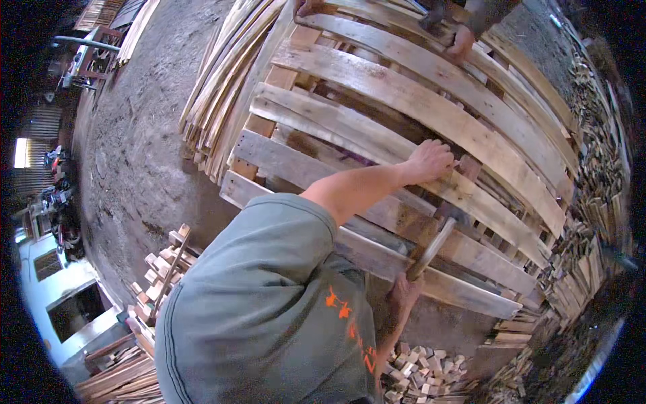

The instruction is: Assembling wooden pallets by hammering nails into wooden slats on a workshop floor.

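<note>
A large wooden pallet of pale, weathered slats lies in front of me. Over the edge of one slat, near the middle of the pallet, my left hand is closed with its fingers curled. Lower down, my right hand grips a hammer by its wooden handle. The hammer's head is blurred and sits close over the slats. On the far side, a co-worker's hand rests on the pallet, and another hand touches its far left corner.
Long thin boards are stacked along the pallet's left side. Small wood blocks are heaped on the ground near me, with more blocks at left. Scrap wood is piled along the right. Motorbikes stand far left.
</note>
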A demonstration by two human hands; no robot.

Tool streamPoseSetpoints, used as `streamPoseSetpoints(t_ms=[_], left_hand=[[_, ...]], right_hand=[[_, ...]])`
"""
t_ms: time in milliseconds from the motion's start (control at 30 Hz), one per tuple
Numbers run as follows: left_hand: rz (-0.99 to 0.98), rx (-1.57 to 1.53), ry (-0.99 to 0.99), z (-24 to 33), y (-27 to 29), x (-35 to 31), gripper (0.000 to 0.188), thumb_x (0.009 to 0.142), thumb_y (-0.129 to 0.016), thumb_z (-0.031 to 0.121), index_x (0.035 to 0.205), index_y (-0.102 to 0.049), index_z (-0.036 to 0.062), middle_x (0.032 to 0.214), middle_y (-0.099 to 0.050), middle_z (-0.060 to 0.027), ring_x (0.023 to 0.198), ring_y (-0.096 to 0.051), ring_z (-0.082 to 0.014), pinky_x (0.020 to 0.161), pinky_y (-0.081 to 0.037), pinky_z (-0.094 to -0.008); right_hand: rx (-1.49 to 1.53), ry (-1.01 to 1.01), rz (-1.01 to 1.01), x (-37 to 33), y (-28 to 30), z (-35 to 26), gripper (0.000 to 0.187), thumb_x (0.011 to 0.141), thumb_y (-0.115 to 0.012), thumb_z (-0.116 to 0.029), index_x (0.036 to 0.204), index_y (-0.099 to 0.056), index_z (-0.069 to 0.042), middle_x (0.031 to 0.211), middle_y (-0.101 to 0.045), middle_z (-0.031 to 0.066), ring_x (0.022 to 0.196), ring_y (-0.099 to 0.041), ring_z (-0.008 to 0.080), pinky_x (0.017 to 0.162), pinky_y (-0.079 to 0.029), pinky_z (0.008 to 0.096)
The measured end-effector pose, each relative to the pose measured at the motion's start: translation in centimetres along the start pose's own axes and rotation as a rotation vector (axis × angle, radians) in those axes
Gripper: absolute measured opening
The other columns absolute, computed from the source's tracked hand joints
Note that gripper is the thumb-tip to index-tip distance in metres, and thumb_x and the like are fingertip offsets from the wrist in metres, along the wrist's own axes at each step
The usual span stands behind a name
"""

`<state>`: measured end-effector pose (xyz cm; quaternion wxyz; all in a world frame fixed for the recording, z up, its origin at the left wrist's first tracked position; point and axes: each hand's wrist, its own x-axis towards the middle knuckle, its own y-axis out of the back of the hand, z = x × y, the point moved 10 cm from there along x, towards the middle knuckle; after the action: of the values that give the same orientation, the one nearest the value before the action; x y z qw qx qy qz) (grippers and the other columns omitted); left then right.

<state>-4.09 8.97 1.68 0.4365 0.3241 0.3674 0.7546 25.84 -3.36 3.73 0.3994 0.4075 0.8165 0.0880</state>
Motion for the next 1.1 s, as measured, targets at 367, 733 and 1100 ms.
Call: streamPoseSetpoints(t_ms=[367, 733, 1100], left_hand=[[0.113, -0.066, 0.102, -0.5, 1.6, -0.3, 0.022, 0.081, -0.059, 0.033, 0.075, -0.065, 0.0140, 0.078, -0.062, -0.0062, 0.080, -0.060, -0.0251, 0.069, -0.045, -0.0398], [-0.331, 0.045, 0.335, -2.4, -0.1, 1.1, 0.029, 0.082, -0.052, 0.030, 0.081, -0.070, 0.0073, 0.088, -0.068, -0.0170, 0.083, -0.067, -0.0327, 0.069, -0.054, -0.0461], [-0.198, 0.051, 0.237, -2.6, -0.2, 1.0, 0.040, 0.091, -0.047, 0.035, 0.077, -0.066, 0.0024, 0.077, -0.067, -0.0204, 0.070, -0.067, -0.0344, 0.067, -0.055, -0.0445]], right_hand=[[0.182, 0.070, -0.009, -0.1, 0.1, -5.1, 0.009, 0.074, -0.050, -0.002, 0.083, -0.050, -0.002, 0.065, -0.047, 0.0018, 0.056, -0.048, 0.0120, 0.046, -0.040, 0.0305], [0.148, 0.211, 0.071, 0.1, 0.4, -1.1, 0.023, 0.077, -0.062, -0.010, 0.097, -0.055, -0.001, 0.076, -0.055, 0.0028, 0.067, -0.053, 0.0146, 0.057, -0.045, 0.0303], [0.612, 0.475, 0.681, -7.9, 16.1, -19.4, 0.026, 0.080, -0.062, -0.004, 0.104, -0.051, -0.001, 0.078, -0.055, 0.0059, 0.061, -0.053, 0.0136, 0.054, -0.048, 0.0284]])
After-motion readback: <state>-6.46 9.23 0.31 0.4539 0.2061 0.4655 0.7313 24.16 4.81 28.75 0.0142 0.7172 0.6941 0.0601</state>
